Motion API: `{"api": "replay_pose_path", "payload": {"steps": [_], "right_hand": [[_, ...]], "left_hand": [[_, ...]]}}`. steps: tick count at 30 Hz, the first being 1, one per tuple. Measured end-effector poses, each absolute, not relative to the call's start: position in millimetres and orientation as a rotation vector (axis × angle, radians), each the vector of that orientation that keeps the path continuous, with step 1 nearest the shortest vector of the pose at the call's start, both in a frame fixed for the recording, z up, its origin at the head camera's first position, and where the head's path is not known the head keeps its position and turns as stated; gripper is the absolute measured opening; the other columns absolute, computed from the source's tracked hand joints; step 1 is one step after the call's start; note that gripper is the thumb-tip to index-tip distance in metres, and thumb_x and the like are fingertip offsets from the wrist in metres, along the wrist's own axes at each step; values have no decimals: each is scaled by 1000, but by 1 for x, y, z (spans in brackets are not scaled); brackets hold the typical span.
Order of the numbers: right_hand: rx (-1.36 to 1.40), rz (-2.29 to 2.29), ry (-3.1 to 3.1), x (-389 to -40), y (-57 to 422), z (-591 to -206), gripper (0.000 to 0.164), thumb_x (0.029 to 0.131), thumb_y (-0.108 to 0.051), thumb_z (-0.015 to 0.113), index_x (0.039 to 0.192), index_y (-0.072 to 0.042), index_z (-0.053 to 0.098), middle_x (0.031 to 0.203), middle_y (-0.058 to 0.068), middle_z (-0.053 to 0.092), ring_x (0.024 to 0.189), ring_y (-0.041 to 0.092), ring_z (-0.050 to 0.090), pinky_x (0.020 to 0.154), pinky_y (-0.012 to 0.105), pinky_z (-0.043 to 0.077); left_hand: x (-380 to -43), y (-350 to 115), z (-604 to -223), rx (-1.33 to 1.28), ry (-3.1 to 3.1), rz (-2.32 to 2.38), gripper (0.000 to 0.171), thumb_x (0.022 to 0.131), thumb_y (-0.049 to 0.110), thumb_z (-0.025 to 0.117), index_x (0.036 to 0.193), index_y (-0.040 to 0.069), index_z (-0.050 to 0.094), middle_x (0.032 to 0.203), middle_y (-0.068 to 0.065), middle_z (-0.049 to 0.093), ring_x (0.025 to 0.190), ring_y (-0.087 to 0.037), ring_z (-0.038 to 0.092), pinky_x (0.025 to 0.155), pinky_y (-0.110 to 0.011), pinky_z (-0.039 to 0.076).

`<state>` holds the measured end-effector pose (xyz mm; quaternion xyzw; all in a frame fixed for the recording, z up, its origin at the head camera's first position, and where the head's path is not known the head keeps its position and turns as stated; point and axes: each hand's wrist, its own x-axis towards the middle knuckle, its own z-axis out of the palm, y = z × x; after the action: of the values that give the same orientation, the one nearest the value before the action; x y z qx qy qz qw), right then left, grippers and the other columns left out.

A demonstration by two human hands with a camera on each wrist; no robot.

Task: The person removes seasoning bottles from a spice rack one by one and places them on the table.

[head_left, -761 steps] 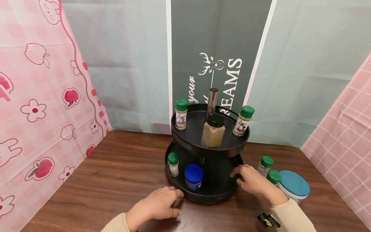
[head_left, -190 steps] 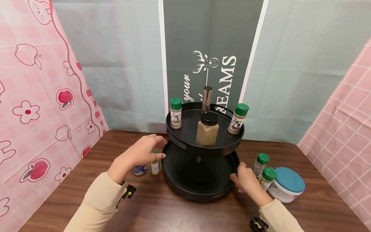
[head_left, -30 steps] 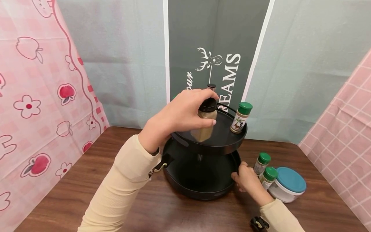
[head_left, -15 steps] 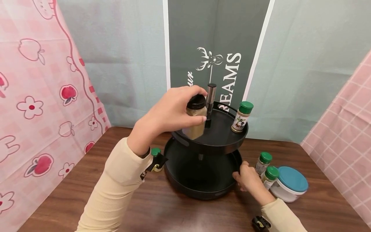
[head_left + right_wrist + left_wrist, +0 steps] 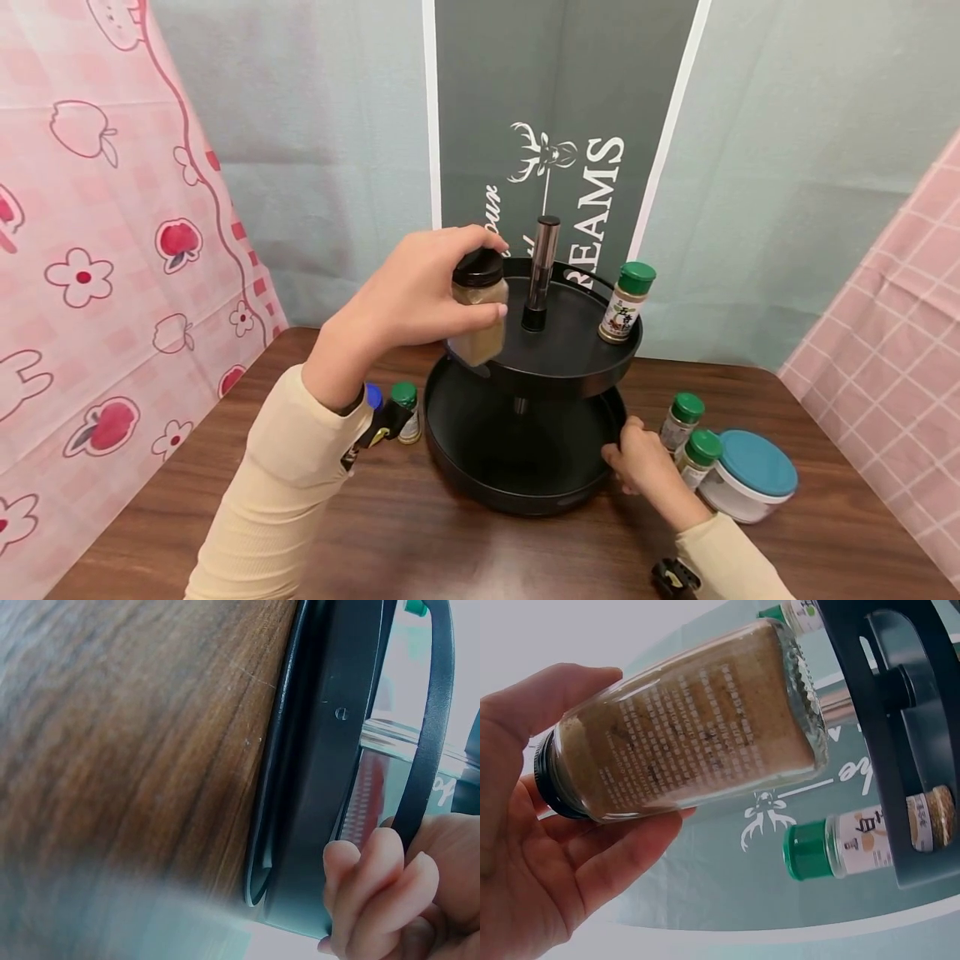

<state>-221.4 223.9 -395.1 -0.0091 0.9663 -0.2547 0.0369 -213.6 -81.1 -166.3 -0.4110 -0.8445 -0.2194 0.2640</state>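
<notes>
My left hand point(image 5: 423, 287) grips a glass jar of tan seasoning powder point(image 5: 480, 333) near its black lid, thumb on one side and fingers on the other. In the left wrist view the jar point(image 5: 697, 720) has white print and its base points toward the rack. The black two-tier rack point(image 5: 517, 504) stands on the table, and the jar is raised at the left rim of its upper tray. My right hand point(image 5: 645, 471) holds the lower tray's right side; in the right wrist view its fingers point(image 5: 382, 877) curl over the black rim.
A green-capped shaker point(image 5: 622, 304) stands on the upper tray, another shaker point(image 5: 855, 847) at its left. Left of the rack are a green-capped bottle point(image 5: 408, 417) and a blue-lidded jar point(image 5: 372, 396). Two green-capped shakers point(image 5: 681, 421) and a teal-lidded tub point(image 5: 753, 475) stand right.
Over the last second my left hand has carried the tan jar leftward from the upper tray's middle. Earlier, the blue-lidded jar and a small bottle left the lower tray for the table. My right hand stays put.
</notes>
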Motion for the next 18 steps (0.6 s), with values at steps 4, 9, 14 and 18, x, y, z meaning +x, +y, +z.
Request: {"api": "replay_pose_path", "payload": {"steps": [4,9,14,18], "right_hand": [[-24,-777,2965,-221,225,-394,54,85,-14,49,119,20,23,53,8,53,40,16,51,46,33,45],[-25,-788,2959,-220,224,-393,58,84,-13,48,122,21,20,53,8,53,40,17,51,45,33,45],[-27,-784,2960,-219,223,-393,61,84,-12,48,124,23,18,53,8,53,40,17,51,45,34,45],[-33,-784,2962,-218,224,-393,64,83,-12,49,125,24,15,53,6,54,40,16,51,45,34,45]], "left_hand": [[-214,-87,-168,-1084,-2290,-600,43,70,28,71,108,11,58,96,3,63,78,-9,52,72,-32,46],[-213,-97,-169,-1036,-2311,-608,43,69,28,72,107,12,59,92,5,62,75,-8,51,70,-31,46],[-213,-106,-173,-1000,-2339,-634,42,68,29,73,105,12,59,91,4,62,74,-8,51,68,-30,46],[-213,-110,-178,-980,-2372,-640,43,68,30,75,104,13,60,90,3,62,72,-10,51,65,-32,45]]}}
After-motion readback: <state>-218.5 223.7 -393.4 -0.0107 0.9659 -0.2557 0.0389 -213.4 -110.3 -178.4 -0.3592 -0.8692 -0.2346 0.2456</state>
